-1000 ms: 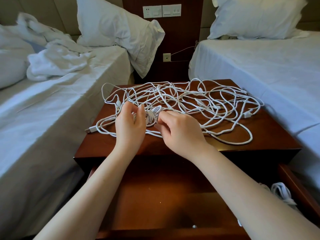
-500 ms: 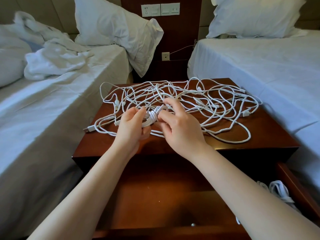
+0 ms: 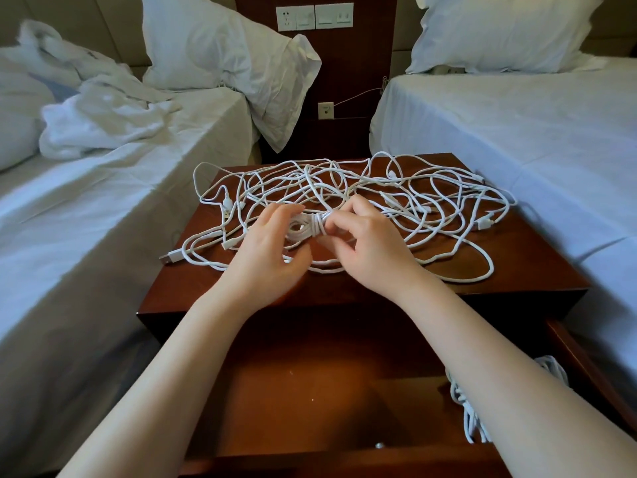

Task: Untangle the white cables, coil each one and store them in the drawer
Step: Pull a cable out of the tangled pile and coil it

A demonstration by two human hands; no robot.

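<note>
Coil (image 3: 308, 230) of white cable sits between both hands over the counter (image 3: 517, 270), its long axis running 9 to 3 o'clock. The left hand (image 3: 267, 250) curls its fingers (image 3: 281, 215) round the looped end, and the right hand (image 3: 368, 251) pinches the wrapped middle. The open drawer (image 3: 310, 391) lies at 6 o'clock, about equally near both hands. Counted: one coil in hand and one stored bundle (image 3: 470, 419) at the drawer's 4 o'clock corner, partly hidden. The cables in the tangle (image 3: 431, 201) at 12 o'clock cannot be counted.

White cables (image 3: 431, 201), reddish-brown nightstand (image 3: 517, 270), white bedsheets (image 3: 499, 125) and pillows (image 3: 213, 46).
</note>
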